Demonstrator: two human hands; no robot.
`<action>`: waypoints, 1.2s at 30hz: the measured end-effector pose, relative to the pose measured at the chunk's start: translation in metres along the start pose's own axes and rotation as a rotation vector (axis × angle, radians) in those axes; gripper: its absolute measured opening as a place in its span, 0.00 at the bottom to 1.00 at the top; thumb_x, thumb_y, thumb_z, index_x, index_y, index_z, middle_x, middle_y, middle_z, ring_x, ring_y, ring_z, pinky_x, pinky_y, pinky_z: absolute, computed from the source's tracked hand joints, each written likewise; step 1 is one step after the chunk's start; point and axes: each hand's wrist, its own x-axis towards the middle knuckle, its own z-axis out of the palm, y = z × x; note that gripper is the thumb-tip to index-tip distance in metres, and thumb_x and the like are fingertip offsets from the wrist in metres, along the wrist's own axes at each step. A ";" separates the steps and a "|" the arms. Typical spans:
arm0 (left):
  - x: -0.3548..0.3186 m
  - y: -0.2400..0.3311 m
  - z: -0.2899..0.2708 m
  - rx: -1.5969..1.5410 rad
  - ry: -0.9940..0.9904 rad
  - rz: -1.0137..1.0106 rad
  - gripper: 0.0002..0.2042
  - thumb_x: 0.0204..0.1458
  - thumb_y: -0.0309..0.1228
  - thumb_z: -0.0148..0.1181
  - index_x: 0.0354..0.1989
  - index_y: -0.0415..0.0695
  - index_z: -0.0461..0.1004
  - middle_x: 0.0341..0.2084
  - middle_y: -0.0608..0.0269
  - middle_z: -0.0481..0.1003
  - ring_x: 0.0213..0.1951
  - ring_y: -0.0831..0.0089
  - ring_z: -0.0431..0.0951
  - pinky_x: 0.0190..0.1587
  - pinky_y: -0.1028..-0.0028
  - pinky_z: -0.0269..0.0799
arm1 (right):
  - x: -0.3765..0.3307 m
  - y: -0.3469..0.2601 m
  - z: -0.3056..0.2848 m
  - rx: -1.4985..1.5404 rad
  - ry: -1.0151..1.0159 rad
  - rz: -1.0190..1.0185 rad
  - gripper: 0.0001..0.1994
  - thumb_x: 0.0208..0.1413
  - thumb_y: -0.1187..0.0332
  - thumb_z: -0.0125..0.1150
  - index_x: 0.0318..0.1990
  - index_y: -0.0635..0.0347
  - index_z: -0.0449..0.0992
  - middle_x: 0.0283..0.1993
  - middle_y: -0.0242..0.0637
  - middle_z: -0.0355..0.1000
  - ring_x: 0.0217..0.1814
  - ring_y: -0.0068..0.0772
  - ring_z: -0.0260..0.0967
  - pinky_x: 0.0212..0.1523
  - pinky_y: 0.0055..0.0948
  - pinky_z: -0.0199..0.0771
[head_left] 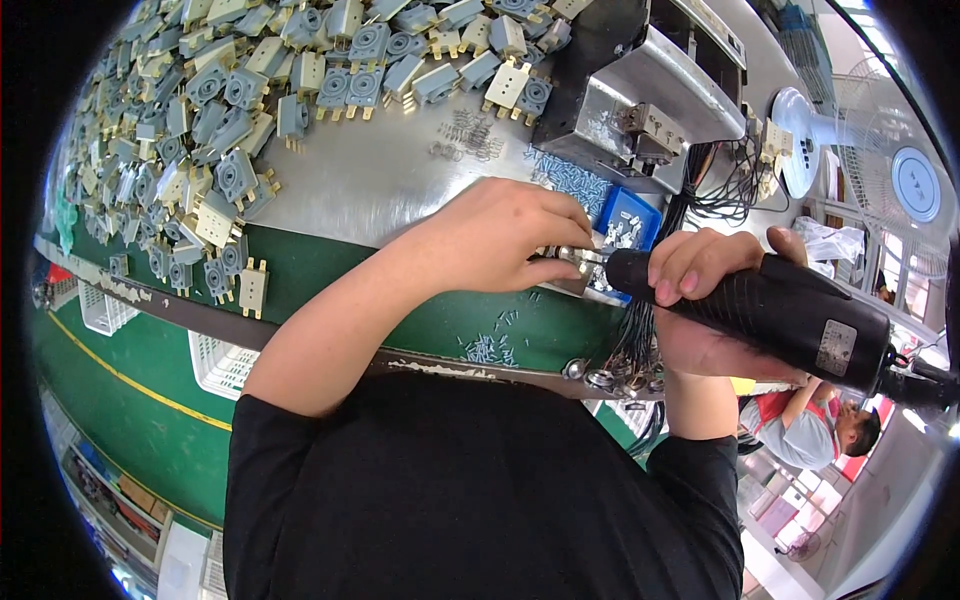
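**Two hands at the blue tray, a heap of parts waiting**

Two hands meet just left of the blue tray (pixel 632 215) of small screws. The left hand (pixel 505 240) is curled down, its fingertips pinching a small metal piece (pixel 572 262); the piece is mostly hidden under the fingers, so its shape cannot be told. The right hand (pixel 700 285) is closed tightly around a black electric screwdriver (pixel 790 312).

The screwdriver lies nearly level, its long axis running from the lower right, where its cable end sits, up and leftward. Its tip points left at the pinched piece and seems to touch it, right beside the tray.

As for progress, it looks like one piece is being worked on now. Far left and above the tray, a large heap of grey and cream plastic parts (pixel 215 130) covers the table (pixel 380 180); whether those are finished or still to do cannot be told. Loose screws (pixel 490 345) lie on the green edge below the tray, and a metal machine (pixel 640 100) stands just above it.
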 end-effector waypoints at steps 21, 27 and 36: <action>0.001 0.001 0.004 -0.030 0.040 0.008 0.14 0.49 0.34 0.74 0.43 0.44 0.85 0.44 0.62 0.83 0.43 0.59 0.84 0.46 0.64 0.80 | -0.007 0.011 0.008 0.117 0.016 -0.137 0.49 0.47 0.23 0.64 0.57 0.61 0.61 0.29 0.44 0.72 0.22 0.39 0.71 0.25 0.39 0.76; -0.003 0.001 0.004 -0.012 0.048 -0.003 0.15 0.49 0.33 0.74 0.45 0.44 0.85 0.44 0.63 0.83 0.44 0.58 0.84 0.46 0.63 0.80 | -0.009 0.014 0.010 0.123 -0.028 -0.117 0.49 0.47 0.24 0.65 0.58 0.61 0.62 0.29 0.44 0.73 0.24 0.40 0.72 0.28 0.40 0.76; 0.004 0.002 0.003 -0.030 0.027 -0.006 0.14 0.49 0.32 0.74 0.45 0.45 0.85 0.46 0.61 0.83 0.46 0.58 0.84 0.49 0.63 0.81 | 0.030 -0.021 -0.016 0.224 -0.043 -0.014 0.56 0.51 0.17 0.52 0.72 0.58 0.57 0.29 0.40 0.70 0.27 0.40 0.71 0.33 0.42 0.74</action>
